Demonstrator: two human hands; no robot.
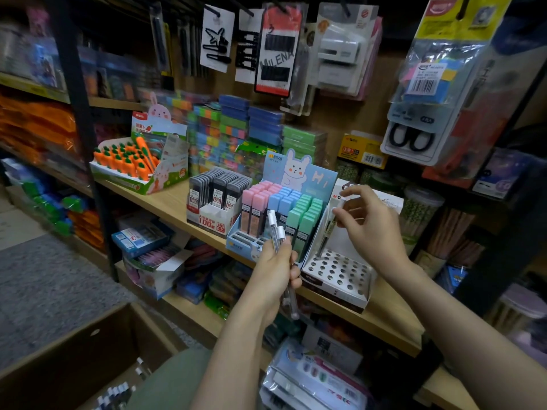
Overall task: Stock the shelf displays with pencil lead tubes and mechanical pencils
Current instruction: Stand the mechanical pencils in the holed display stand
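Observation:
My left hand [275, 270] grips a small bunch of clear mechanical pencils [276, 230] with white caps, held upright in front of the shelf. My right hand [370, 223] pinches the top of one mechanical pencil [328, 229] that stands in a hole at the back left of the white holed display stand [340, 273]. Left of it, the blue bunny display [284, 208] holds pink, blue and green lead tubes. A box of black lead tubes [216, 196] sits further left.
A carrot-themed display [133, 161] stands at the shelf's left end. Stacked colourful boxes [236, 128] fill the back. Packaged hair clips and scissors [411, 140] hang above. An open cardboard box [88, 365] with more pencils sits at lower left.

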